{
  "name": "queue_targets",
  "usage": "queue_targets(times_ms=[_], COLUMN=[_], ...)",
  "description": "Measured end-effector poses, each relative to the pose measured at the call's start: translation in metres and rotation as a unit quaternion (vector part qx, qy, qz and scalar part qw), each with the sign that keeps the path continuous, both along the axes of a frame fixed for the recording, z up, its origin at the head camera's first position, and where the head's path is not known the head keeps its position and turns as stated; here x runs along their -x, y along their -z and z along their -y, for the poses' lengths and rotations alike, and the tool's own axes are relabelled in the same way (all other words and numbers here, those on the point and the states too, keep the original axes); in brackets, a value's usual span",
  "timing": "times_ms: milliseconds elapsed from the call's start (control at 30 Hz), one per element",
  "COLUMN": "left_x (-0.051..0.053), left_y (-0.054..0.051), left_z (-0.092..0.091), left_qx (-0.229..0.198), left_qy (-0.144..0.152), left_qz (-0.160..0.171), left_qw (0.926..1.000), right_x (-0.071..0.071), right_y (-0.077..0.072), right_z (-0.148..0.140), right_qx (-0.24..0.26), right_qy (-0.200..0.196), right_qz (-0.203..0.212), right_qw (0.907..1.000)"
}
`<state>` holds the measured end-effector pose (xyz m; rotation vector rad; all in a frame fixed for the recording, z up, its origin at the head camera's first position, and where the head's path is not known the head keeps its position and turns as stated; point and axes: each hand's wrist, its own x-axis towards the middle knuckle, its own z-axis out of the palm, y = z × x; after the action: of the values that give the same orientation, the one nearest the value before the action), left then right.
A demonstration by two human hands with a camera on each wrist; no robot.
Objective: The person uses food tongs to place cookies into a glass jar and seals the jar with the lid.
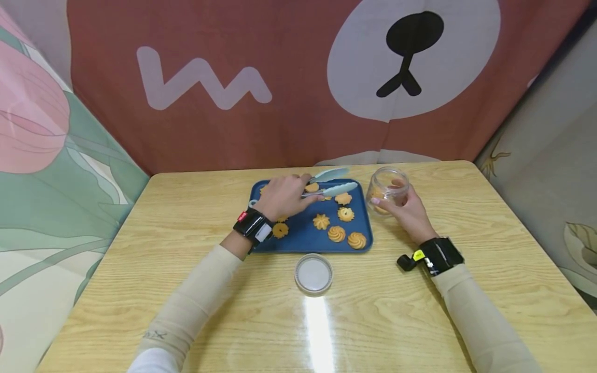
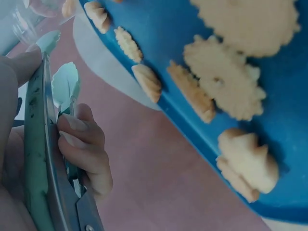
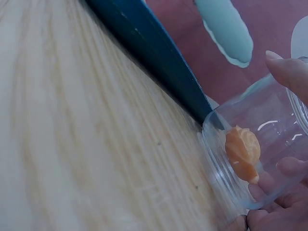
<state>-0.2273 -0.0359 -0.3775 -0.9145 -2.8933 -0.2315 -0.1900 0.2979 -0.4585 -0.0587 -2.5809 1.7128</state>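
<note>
In the head view my left hand grips metal tongs with pale green tips, held over a blue tray. The two tips stand apart, and I see no cookie between them. Piped butter cookies of several shapes lie spread on the tray. Right of the tray, my right hand holds a clear jar by its side, its mouth uncovered. A swirled cookie sits at the jar's bottom in the right wrist view. The left wrist view shows fingers and thumb wrapped around the tongs.
A round lid lies on the wooden table in front of the tray. Behind the table's far edge hangs a reddish-brown cloth with a cartoon face. Patterned cloth covers both sides.
</note>
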Motion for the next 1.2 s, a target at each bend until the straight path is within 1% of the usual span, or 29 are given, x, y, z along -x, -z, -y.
queue_targets(times_ms=[200,367,533,733,933,1133,1200], left_x=[0.000,0.001,0.001,-0.001,-0.001,-0.003,-0.004], left_y=[0.008,0.016,0.021,0.024,0.027,0.027,0.028], left_z=[0.001,0.001,-0.001,-0.002,0.000,-0.001,-0.002], left_qx=[-0.010,0.003,0.018,0.020,0.017,0.022,0.027], left_qy=[0.000,-0.003,-0.004,0.005,0.012,0.033,0.035], left_qz=[0.033,0.042,0.053,0.056,0.058,0.057,0.052], left_qw=[0.9994,0.9991,0.9984,0.9982,0.9981,0.9976,0.9976], right_x=[-0.002,-0.005,-0.006,-0.004,-0.003,-0.004,-0.004], right_y=[-0.001,-0.002,-0.003,-0.003,-0.002,-0.002,-0.003], right_z=[0.001,0.003,0.003,0.002,0.002,0.001,0.001], right_qx=[0.007,0.018,0.017,0.008,0.010,0.013,0.013], right_qy=[-0.004,-0.005,-0.005,-0.003,-0.003,-0.004,-0.004], right_qz=[-0.003,-0.003,-0.001,-0.008,-0.004,-0.004,-0.003], right_qw=[1.0000,0.9998,0.9998,0.9999,0.9999,0.9999,0.9999])
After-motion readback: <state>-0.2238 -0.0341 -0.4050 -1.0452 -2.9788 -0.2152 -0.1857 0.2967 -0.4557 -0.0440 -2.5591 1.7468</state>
